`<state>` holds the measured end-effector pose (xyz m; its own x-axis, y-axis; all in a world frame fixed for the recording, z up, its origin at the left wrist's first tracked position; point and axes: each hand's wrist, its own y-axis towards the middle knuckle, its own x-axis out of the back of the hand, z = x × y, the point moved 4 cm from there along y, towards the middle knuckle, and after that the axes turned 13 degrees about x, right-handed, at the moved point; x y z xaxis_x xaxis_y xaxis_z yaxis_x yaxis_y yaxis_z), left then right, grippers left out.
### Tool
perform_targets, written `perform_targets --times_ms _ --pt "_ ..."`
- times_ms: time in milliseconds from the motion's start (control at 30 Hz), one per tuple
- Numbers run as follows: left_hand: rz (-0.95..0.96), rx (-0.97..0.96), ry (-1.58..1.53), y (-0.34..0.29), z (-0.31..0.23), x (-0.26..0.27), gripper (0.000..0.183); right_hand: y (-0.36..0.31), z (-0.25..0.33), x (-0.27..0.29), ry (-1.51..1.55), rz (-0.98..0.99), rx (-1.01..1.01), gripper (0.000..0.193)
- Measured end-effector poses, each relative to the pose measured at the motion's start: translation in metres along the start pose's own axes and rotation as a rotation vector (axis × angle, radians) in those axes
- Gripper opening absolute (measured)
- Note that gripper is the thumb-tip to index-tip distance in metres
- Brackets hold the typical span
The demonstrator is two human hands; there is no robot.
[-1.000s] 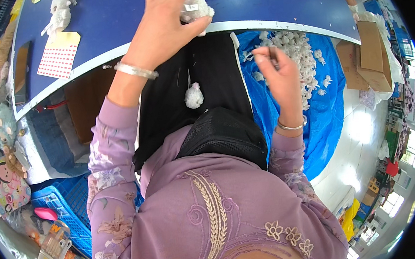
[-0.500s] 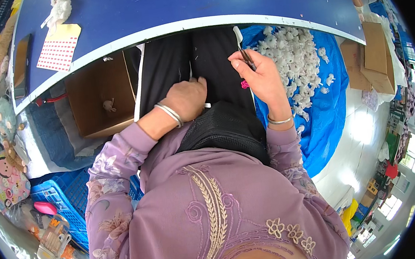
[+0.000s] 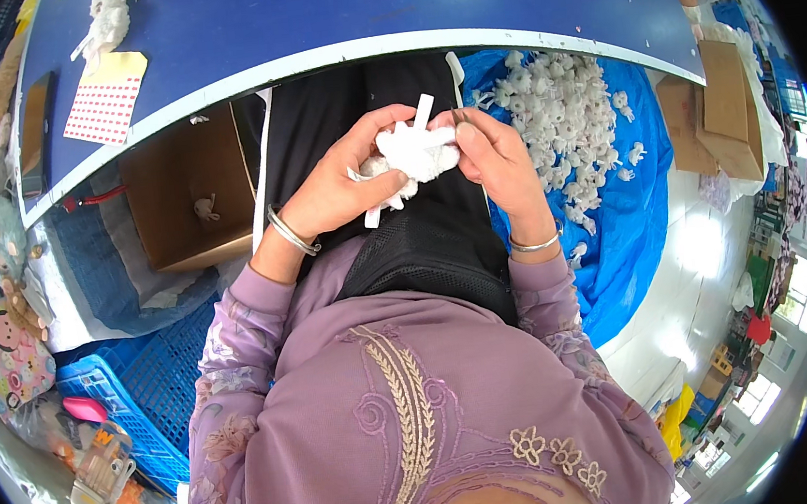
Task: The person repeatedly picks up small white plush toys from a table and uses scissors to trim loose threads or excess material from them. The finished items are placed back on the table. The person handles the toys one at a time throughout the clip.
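Observation:
A small white plush toy [image 3: 404, 155] is held over my lap, with white fabric strips sticking out of it above and below. My left hand [image 3: 343, 180] wraps around its left side, thumb across the front. My right hand [image 3: 496, 156] is closed on a slim dark metal tool [image 3: 458, 118], mostly hidden by the fingers; whether it is tweezers or small scissors I cannot make out. The right fingertips meet the toy's right end. Beyond my right hand, many similar small white plush pieces [image 3: 561, 120] lie piled on a blue plastic sheet [image 3: 649, 228].
The blue table [image 3: 332, 16] with its white edge spans the far side, carrying a card with red marks [image 3: 106, 104] and a white plush toy [image 3: 109, 23]. Left of my legs is an open cardboard box [image 3: 165, 197] with one plush piece inside. A blue crate [image 3: 149, 383] stands nearer.
My left hand has come up from my lap with the white plush toy in it. My right hand has lowered slightly to meet it, bringing the metal tool against the toy.

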<state>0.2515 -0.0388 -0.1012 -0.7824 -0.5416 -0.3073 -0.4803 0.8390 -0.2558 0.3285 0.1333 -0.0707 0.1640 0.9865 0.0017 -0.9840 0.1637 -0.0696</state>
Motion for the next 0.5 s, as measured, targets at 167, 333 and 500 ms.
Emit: perform_targets --times_ms 167,333,500 --pt "0.012 0.088 0.019 0.000 -0.002 -0.003 0.063 0.001 0.001 -0.009 -0.164 -0.050 0.145 0.016" --pt "0.036 0.081 0.036 0.002 0.005 -0.010 0.066 -0.001 -0.004 -0.001 -0.210 -0.086 0.116 0.013" --pt "-0.019 0.125 -0.267 0.009 0.022 -0.004 0.057 -0.009 0.011 0.103 -0.727 -0.513 0.108 0.019"
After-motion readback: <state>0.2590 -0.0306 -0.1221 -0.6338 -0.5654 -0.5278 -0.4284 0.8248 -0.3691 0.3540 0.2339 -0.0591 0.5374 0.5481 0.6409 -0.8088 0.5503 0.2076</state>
